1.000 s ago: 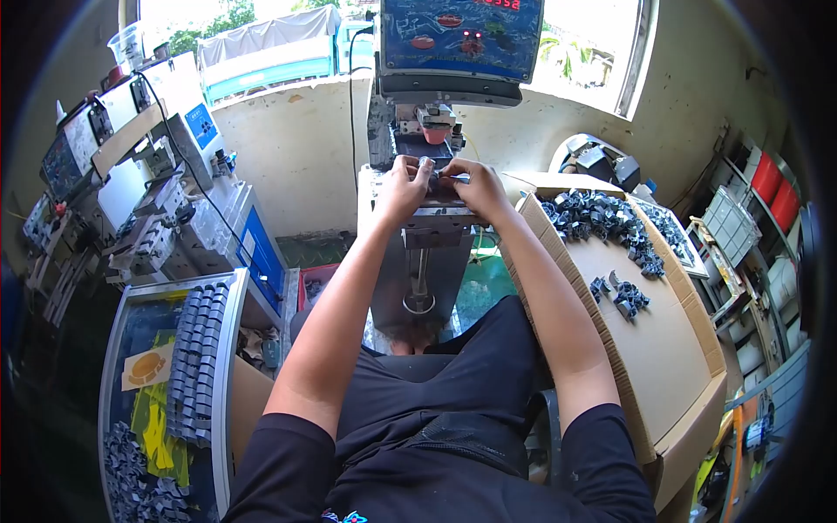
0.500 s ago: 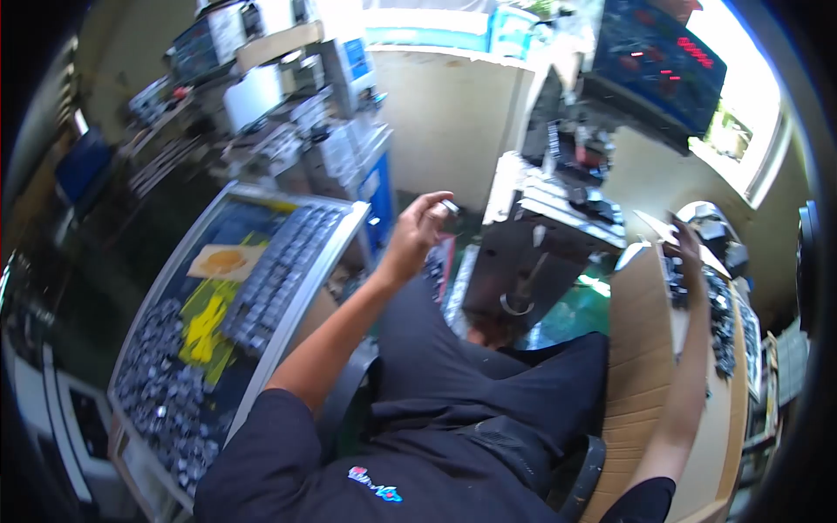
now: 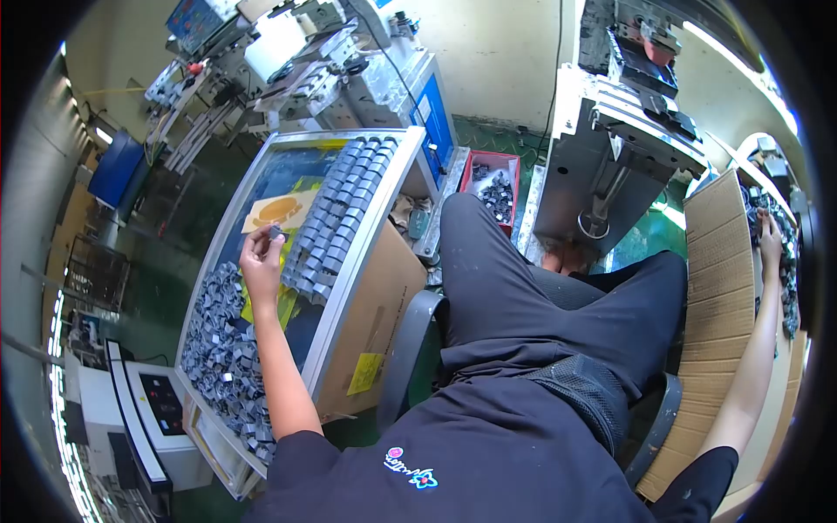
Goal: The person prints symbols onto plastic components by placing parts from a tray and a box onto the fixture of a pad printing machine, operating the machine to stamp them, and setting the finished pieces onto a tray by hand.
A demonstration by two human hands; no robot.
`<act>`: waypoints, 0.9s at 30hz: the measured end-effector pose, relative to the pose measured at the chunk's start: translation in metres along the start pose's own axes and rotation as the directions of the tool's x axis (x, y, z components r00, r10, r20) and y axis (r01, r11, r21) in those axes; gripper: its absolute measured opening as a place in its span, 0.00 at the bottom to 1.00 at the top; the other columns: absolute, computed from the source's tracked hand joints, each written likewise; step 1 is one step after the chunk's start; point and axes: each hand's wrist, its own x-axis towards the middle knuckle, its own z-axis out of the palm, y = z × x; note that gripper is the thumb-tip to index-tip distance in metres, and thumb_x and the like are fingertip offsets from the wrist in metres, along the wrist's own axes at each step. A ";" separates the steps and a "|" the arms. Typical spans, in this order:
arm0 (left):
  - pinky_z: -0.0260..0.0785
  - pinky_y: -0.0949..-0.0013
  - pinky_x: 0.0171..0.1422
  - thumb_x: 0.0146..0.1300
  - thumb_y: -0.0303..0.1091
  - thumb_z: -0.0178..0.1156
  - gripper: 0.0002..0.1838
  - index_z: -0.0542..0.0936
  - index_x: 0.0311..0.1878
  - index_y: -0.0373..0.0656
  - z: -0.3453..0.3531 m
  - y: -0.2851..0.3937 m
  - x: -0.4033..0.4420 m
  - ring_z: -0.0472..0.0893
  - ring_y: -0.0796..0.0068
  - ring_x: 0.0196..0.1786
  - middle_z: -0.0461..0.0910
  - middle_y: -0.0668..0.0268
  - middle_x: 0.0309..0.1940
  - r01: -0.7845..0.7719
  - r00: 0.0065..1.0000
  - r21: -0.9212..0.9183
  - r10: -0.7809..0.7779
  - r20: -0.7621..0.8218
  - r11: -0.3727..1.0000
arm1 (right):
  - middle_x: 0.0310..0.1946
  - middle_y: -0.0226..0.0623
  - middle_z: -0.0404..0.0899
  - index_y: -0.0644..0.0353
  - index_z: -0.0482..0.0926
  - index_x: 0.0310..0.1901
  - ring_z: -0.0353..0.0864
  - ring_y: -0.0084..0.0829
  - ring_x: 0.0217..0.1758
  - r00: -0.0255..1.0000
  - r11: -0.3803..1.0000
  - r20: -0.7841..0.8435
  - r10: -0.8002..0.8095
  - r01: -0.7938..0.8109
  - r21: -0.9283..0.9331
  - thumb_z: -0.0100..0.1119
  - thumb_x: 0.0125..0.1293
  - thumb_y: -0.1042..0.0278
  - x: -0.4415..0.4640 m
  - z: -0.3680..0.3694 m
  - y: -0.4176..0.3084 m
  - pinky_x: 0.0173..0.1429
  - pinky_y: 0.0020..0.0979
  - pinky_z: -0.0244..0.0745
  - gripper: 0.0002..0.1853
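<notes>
My left hand [image 3: 261, 263] is closed in a pinch on a small grey block [image 3: 275, 232], raised over a framed tray [image 3: 406, 157]. Under and beside it are neat rows of similar grey blocks [image 3: 344, 209] and, nearer me, a loose heap of grey pieces [image 3: 218, 349]. A cream card with an orange oval [image 3: 277, 210] lies just beyond the fingers, on a yellow sheet. On the far right, my right hand [image 3: 770, 237] reaches among dark small parts [image 3: 789, 261] behind a cardboard flap [image 3: 719, 288]. Its fingers look closed together; what they hold, if anything, is too small to make out.
A machine with a metal front [image 3: 580, 187] stands ahead of my knees. Beside it on the floor is a red bin [image 3: 516, 166] with small parts. A cardboard box [image 3: 384, 296] supports the tray. More equipment [image 3: 314, 70] stands at back left.
My left hand has moved from in front of my body leftward over the tray, still holding the small piece. My right hand has lowered into the dark parts. The view has turned and steadied.
</notes>
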 end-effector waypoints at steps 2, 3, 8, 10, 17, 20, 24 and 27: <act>0.73 0.75 0.47 0.62 0.26 0.66 0.15 0.78 0.51 0.33 -0.005 -0.011 -0.008 0.80 0.80 0.42 0.84 0.62 0.44 0.005 1.000 0.078 -0.007 0.026 0.997 | 0.52 0.39 0.85 0.62 0.82 0.57 0.80 0.28 0.58 1.000 0.999 0.008 -0.028 0.027 0.025 0.47 0.78 0.47 0.008 0.005 0.008 0.65 0.27 0.68 0.26; 0.73 0.74 0.48 0.62 0.25 0.67 0.15 0.78 0.51 0.32 -0.007 -0.017 -0.011 0.80 0.80 0.42 0.84 0.62 0.44 0.008 0.999 0.116 -0.013 0.037 0.993 | 0.52 0.39 0.85 0.62 0.82 0.57 0.80 0.27 0.58 1.000 0.998 0.010 -0.022 0.023 -0.056 0.47 0.78 0.48 0.006 0.006 0.000 0.65 0.27 0.68 0.25; 0.74 0.72 0.48 0.64 0.31 0.67 0.17 0.79 0.53 0.32 0.000 -0.028 -0.024 0.83 0.74 0.41 0.86 0.57 0.43 0.031 0.999 0.349 -0.034 0.003 0.937 | 0.53 0.42 0.83 0.66 0.80 0.59 0.80 0.28 0.59 0.999 0.999 0.014 0.029 -0.030 0.034 0.47 0.77 0.43 0.015 0.009 0.006 0.65 0.27 0.69 0.30; 0.75 0.70 0.48 0.64 0.33 0.67 0.19 0.79 0.52 0.31 0.000 -0.032 -0.024 0.83 0.70 0.39 0.86 0.52 0.44 0.021 1.000 0.428 -0.028 0.011 0.903 | 0.52 0.42 0.84 0.65 0.81 0.57 0.80 0.29 0.58 1.000 1.000 -0.001 0.002 -0.002 -0.015 0.47 0.77 0.43 0.011 0.009 0.001 0.64 0.28 0.69 0.30; 0.75 0.66 0.48 0.60 0.37 0.70 0.18 0.83 0.48 0.34 -0.006 -0.046 -0.021 0.84 0.65 0.42 0.86 0.55 0.41 -0.002 1.000 0.545 -0.011 0.021 0.838 | 0.49 0.42 0.85 0.67 0.82 0.54 0.81 0.30 0.54 0.999 0.999 -0.001 -0.032 0.032 0.041 0.46 0.78 0.47 -0.004 0.012 -0.015 0.62 0.29 0.70 0.28; 0.74 0.63 0.50 0.56 0.37 0.72 0.17 0.85 0.45 0.36 -0.008 -0.050 -0.022 0.84 0.57 0.44 0.86 0.53 0.43 -0.022 0.999 0.563 0.004 0.033 0.826 | 0.48 0.42 0.85 0.67 0.82 0.54 0.81 0.30 0.53 1.000 1.000 0.004 -0.017 0.017 -0.002 0.46 0.79 0.48 -0.008 0.011 -0.023 0.61 0.29 0.71 0.27; 0.74 0.63 0.51 0.55 0.38 0.72 0.18 0.85 0.46 0.38 -0.012 -0.061 -0.021 0.85 0.60 0.45 0.86 0.55 0.42 0.003 0.999 0.536 -0.028 0.038 0.844 | 0.49 0.43 0.85 0.68 0.81 0.56 0.81 0.31 0.54 1.000 1.000 0.010 -0.022 0.022 0.016 0.46 0.79 0.47 -0.003 0.011 -0.015 0.63 0.30 0.70 0.28; 0.74 0.63 0.53 0.55 0.39 0.73 0.19 0.86 0.47 0.38 -0.009 -0.057 -0.020 0.85 0.61 0.46 0.87 0.56 0.42 0.084 0.994 0.512 -0.105 0.012 0.855 | 0.50 0.43 0.85 0.68 0.81 0.56 0.81 0.31 0.56 1.000 1.000 0.017 -0.013 0.013 0.010 0.46 0.79 0.47 -0.001 0.010 -0.013 0.64 0.30 0.69 0.28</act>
